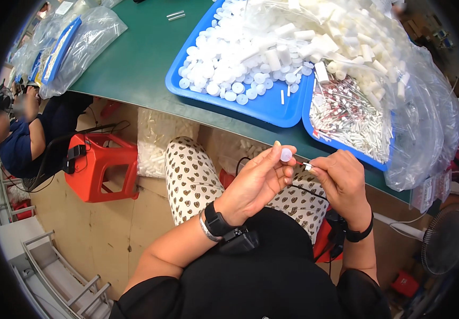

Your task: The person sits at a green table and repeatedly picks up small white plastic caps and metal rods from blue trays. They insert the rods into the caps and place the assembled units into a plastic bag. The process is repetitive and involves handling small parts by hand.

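Note:
My left hand is closed on a small round white plastic cap, pinched between thumb and fingers with its flat face showing. Close by on the right, my right hand pinches a small white piece with a thin tip; its exact kind is too small to make out. Both hands are above my lap, just off the table's front edge, and the two parts are apart. Beyond them a blue tray holds many white discs. A second blue tray contains thin rods with white and red parts.
White foam-like cylinders are heaped in clear plastic bags on the right. Two clear tubes lie on the green table. A red stool, a seated person and a fan stand around.

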### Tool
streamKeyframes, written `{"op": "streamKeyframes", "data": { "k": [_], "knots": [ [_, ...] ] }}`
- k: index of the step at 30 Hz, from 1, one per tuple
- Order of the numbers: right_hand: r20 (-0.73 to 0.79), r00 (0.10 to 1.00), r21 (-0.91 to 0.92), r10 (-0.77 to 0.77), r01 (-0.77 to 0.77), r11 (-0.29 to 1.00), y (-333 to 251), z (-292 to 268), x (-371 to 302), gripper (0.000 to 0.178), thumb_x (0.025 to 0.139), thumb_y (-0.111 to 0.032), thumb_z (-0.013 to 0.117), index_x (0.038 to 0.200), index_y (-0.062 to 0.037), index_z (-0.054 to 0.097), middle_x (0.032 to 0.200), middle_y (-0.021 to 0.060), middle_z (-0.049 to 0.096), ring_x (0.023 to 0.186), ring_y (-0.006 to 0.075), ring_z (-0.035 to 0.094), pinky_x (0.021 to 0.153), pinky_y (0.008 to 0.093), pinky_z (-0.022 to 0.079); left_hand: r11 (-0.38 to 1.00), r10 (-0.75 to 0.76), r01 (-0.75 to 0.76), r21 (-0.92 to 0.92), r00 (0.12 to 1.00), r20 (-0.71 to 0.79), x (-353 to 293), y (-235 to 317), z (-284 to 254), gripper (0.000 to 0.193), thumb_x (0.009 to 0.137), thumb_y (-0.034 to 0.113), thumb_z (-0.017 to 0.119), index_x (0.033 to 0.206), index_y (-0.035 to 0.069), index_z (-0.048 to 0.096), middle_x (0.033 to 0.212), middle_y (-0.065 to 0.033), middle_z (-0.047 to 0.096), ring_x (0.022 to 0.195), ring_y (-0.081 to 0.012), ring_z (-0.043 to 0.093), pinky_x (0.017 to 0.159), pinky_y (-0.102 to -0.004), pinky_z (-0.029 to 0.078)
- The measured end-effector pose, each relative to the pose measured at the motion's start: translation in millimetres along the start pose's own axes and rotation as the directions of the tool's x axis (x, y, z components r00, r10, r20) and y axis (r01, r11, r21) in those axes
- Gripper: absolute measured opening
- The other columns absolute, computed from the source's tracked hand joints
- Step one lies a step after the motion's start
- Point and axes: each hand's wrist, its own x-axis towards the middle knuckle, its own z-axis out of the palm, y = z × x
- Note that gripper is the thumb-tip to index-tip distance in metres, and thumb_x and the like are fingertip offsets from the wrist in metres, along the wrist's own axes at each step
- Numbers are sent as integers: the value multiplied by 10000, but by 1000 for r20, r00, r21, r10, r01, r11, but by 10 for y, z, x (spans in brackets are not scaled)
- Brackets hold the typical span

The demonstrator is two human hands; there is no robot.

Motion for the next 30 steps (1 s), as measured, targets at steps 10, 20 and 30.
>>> {"op": "streamKeyframes", "data": {
  "k": [10, 20, 30],
  "knots": [
    [34, 999, -41, 17, -16, 999, -14, 3, -3, 99, 813, -61, 723, 852, -40, 635, 691, 64, 522, 618, 244, 491, 585, 364, 368, 978, 111, -103, 182, 993, -35, -6, -26, -27, 304, 1014, 278, 577, 1182, 25, 594, 980, -18, 633, 830, -85, 585, 757, -244, 484],
    [96, 981, 94, 166, -175, 980, -142, 217, -114, 118, 899, -89, 659, 932, -2, 587, 743, 130, 583, 667, 325, 613, 587, 400, 466, 980, 86, -82, 179, 996, -15, -7, -151, -101, 256, 993, 228, 615, 1164, 37, 619, 949, -9, 649, 848, -79, 605, 770, -242, 497],
    [549, 664, 647, 507, -722, 245, -106, 265, -175, 181, 1010, -148, 555, 917, 1, 597, 619, -12, 578, 516, 60, 518, 473, 251, 394, 966, 71, -62, 250, 997, -26, -25, -252, -176, 275, 997, 237, 609, 1200, 51, 623, 928, -4, 647, 831, -75, 593, 757, -255, 493]
  ]
}}
